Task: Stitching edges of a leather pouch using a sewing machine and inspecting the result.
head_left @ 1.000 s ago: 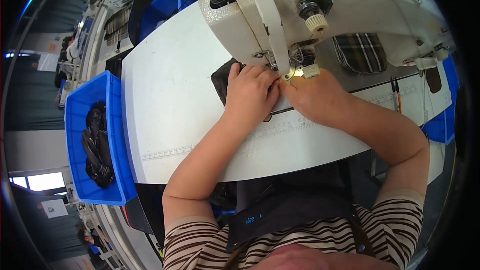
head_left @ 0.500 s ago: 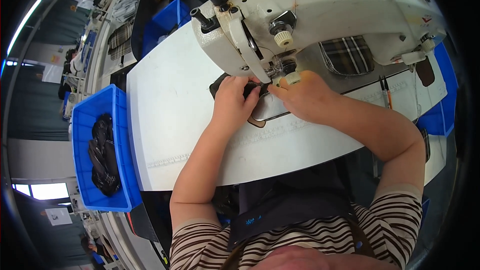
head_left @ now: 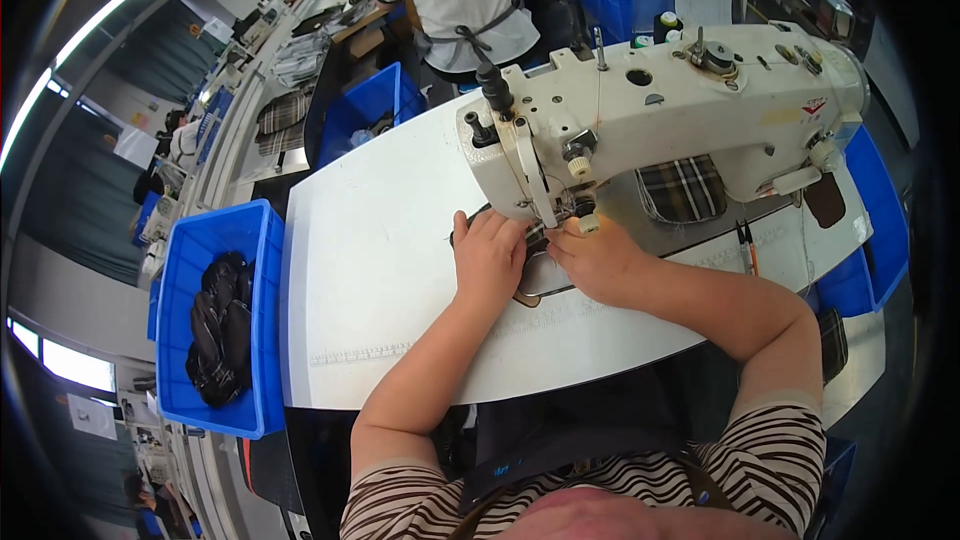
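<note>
Both hands, left hand [head_left: 490,258] and right hand [head_left: 598,262], press flat, fingers closed (gripping nothing), on the dark fabric piece [head_left: 533,270] under the white sewing machine [head_left: 650,115].

small red label [head_left: 818,106] on sewing machine [head_left: 700,110]

1. Bright, even indoor light; ceiling strip lights [head_left: 60,70] glared at upper left.
2. Soft shadows under the sewing machine [head_left: 660,110].
3. Strong fisheye bending, black vignette at rim.
4. Centre sharp.
</note>
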